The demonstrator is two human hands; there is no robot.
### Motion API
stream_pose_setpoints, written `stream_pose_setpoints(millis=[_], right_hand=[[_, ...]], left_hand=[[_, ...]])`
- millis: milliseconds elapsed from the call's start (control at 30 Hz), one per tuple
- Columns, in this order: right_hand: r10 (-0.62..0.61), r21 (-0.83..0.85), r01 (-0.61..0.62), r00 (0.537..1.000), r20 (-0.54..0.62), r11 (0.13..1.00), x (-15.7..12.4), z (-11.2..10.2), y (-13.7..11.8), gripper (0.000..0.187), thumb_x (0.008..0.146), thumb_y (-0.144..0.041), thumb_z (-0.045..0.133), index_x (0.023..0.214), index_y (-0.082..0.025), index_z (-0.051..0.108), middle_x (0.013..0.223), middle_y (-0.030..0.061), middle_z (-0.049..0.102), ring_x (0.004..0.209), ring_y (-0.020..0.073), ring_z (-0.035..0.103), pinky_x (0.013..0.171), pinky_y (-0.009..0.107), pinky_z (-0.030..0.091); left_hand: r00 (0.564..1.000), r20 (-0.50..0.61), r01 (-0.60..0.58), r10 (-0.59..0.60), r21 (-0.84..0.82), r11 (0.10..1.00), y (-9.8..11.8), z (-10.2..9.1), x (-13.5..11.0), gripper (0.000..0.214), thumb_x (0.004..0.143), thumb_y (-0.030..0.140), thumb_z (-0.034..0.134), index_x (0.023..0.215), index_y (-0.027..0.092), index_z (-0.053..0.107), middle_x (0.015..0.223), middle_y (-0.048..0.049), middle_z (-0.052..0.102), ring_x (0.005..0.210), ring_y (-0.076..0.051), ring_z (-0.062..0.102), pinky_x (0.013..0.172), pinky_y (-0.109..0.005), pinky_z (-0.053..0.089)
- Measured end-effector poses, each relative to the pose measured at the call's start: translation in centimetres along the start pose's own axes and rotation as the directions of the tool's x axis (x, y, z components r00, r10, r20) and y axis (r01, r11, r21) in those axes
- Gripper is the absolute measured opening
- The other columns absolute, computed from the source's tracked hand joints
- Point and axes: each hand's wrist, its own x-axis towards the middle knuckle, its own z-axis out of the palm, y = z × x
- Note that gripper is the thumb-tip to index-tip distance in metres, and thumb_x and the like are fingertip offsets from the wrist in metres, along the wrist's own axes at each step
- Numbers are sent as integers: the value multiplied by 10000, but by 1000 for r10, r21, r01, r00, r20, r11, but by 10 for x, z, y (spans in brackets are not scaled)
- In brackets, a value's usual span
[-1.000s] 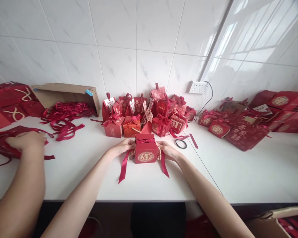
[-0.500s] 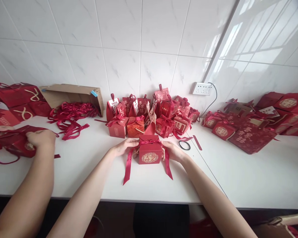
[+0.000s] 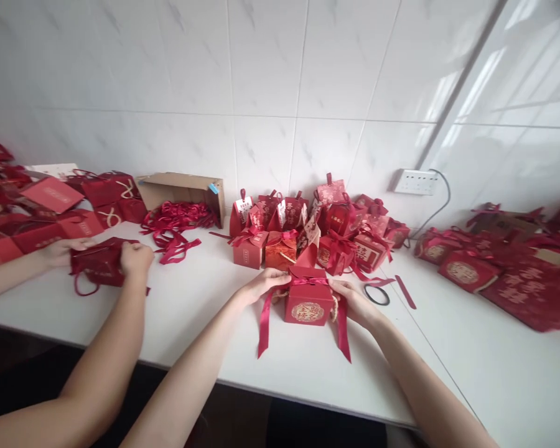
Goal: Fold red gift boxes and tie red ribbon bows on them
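A small red gift box (image 3: 307, 297) with gold lettering in a round emblem stands upright on the table before me. Around its top runs a dark red ribbon (image 3: 344, 339), whose two loose ends hang down at the sides onto the table. My left hand (image 3: 267, 284) is closed at the box's upper left edge, by the ribbon. At the upper right edge my right hand (image 3: 353, 301) grips in the same way. The fingertips are partly hidden behind the box. Twisted cord handles show at both sides of it.
Finished-looking red boxes (image 3: 249, 247) crowd behind mine. At left, a co-worker's hands (image 3: 137, 256) hold a dark red bag (image 3: 103, 261). A cardboard box (image 3: 182, 180) of ribbons, a black ring (image 3: 377, 294), a socket strip (image 3: 416, 182) and more red bags (image 3: 536, 286) lie around.
The view has swung left, so everything appears farther right. My hands stay at the sides of the gift box. The co-worker's bag has been turned and shows differently between their hands.
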Motion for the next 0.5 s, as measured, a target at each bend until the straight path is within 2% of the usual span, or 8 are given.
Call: stream_pose_setpoints(millis=[67,133,233,400,500], right_hand=[[-21,1,21,1000,-3,1000,1,-2,-2,356,678,-445,718,581,-179,502,467,-29,517,405,104,488,422,234,416],[-26,-3,26,1000,-14,1000,1,-3,-3,378,671,-435,726,562,-179,471,465,-35,508,406,96,486,428,229,419],[-10,-18,10,1000,12,1000,1,-4,-5,349,678,-432,717,606,-167,502,486,-24,539,411,107,507,432,245,436],[16,-32,-14,998,64,999,-1,-4,-7,317,698,-425,696,656,-159,528,500,-20,555,405,126,531,438,275,465],[25,-31,-23,997,73,999,0,-6,-7,298,706,-406,695,697,-143,554,516,-14,569,413,126,541,446,275,471]], left_hand=[[999,45,2,-2,-4,1000,-2,3,6,257,868,361,536,1030,171,599,1025,-35,609,930,-215,585,764,-338,513],[996,84,6,-5,-9,1000,-4,6,11,198,836,389,571,884,210,639,790,-2,625,834,-198,600,641,-259,491],[995,99,23,-23,0,1000,-6,7,16,212,761,437,642,700,235,624,515,9,509,663,-173,572,491,-216,391],[993,114,41,-41,0,999,-12,6,15,407,637,542,707,642,168,545,467,30,433,454,-113,441,424,-228,315],[986,164,38,-33,-32,999,-17,7,15,479,619,591,692,650,156,493,486,52,424,384,-71,374,389,-221,305]])
